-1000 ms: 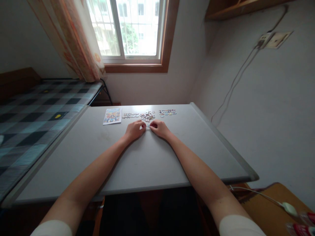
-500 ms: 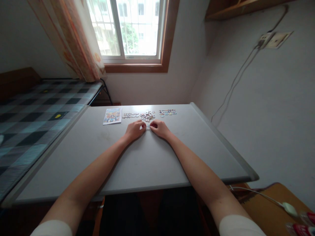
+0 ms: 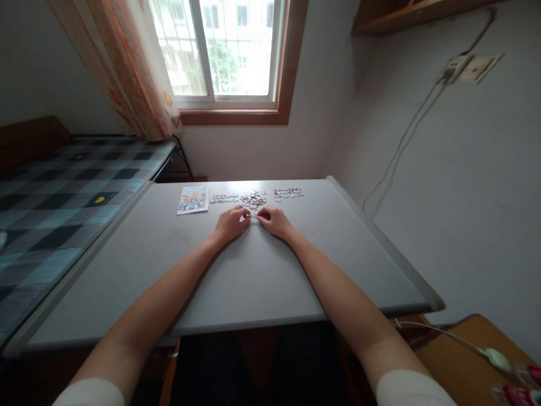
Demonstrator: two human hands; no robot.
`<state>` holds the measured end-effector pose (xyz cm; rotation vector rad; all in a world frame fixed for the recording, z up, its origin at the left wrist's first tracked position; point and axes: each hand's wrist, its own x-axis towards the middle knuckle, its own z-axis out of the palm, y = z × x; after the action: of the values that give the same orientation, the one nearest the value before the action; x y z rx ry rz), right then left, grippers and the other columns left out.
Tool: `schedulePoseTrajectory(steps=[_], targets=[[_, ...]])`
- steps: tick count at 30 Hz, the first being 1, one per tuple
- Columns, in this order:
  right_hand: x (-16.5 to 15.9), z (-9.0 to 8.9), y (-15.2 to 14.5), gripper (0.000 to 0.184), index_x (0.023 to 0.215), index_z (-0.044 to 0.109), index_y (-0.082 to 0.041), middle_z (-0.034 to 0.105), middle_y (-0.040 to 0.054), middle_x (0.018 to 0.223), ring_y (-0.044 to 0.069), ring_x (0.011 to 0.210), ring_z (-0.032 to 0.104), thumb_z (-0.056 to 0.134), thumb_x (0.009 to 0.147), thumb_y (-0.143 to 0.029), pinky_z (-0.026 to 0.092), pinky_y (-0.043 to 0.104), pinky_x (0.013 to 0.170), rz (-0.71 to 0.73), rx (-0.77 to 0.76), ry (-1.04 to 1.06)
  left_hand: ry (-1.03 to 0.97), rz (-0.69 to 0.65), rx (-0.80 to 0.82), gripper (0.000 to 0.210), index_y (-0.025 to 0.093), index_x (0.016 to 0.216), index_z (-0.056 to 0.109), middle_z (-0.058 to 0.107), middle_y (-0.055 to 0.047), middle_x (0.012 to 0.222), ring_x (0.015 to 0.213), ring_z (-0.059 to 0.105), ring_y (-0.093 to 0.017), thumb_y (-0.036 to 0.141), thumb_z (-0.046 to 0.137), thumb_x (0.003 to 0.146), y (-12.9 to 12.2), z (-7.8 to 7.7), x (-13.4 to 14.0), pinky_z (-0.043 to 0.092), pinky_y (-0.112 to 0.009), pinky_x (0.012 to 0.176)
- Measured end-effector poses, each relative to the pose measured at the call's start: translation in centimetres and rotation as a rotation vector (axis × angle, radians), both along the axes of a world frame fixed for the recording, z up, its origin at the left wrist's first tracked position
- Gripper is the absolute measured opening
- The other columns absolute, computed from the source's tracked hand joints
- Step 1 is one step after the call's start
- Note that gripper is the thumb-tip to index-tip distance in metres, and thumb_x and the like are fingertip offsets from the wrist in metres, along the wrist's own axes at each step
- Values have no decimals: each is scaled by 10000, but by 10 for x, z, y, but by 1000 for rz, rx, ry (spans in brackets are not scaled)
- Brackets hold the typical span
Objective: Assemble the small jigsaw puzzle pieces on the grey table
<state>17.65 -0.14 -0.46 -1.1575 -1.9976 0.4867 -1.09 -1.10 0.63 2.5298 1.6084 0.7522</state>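
Between my fingertips, just above the white table (image 3: 253,270), is a small light-blue jigsaw puzzle piece (image 3: 254,216). My left hand (image 3: 232,222) pinches its left side with thumb and forefinger, and my right hand (image 3: 274,221) pinches the right side. Whether it is one piece or two joined is too small to tell. Right behind my hands lies a heap of loose puzzle pieces (image 3: 253,200). Rows of pieces (image 3: 225,198) are laid out to its left, and another group of pieces (image 3: 288,194) lies to its right.
A printed picture card (image 3: 193,200) lies at the table's back left. Beyond the left edge is a bed with a checked cover (image 3: 84,180). A wall with a hanging cable (image 3: 399,149) borders the right. A brown stool (image 3: 465,349) with a white plug stands at the lower right.
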Motion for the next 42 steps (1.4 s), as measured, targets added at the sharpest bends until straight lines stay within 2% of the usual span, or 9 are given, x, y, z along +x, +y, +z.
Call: schedulePoseTrajectory(steps=[20,31,42], targets=[[0,-3,2,74,742,642,-163,604,8,721,114,667,518,570,749,-150,401,227,648,4,11,-2,15,-84,12,226,248,894,685,658,-10,936,753,587,-139,327,473,880,2,-2,-3,397,-239,640],[0,-2,1,72,741,641,-161,595,5,716,111,661,508,569,749,-157,399,229,648,1,-2,0,1,-51,22,233,257,913,681,657,-7,947,729,583,-130,332,462,890,2,-2,-2,404,-236,647],[0,-1,0,83,748,652,-164,594,7,719,111,662,505,569,750,-154,399,229,646,2,-4,-3,33,-38,-11,239,265,918,686,661,-12,968,794,598,-150,341,461,887,0,1,-2,413,-245,669]])
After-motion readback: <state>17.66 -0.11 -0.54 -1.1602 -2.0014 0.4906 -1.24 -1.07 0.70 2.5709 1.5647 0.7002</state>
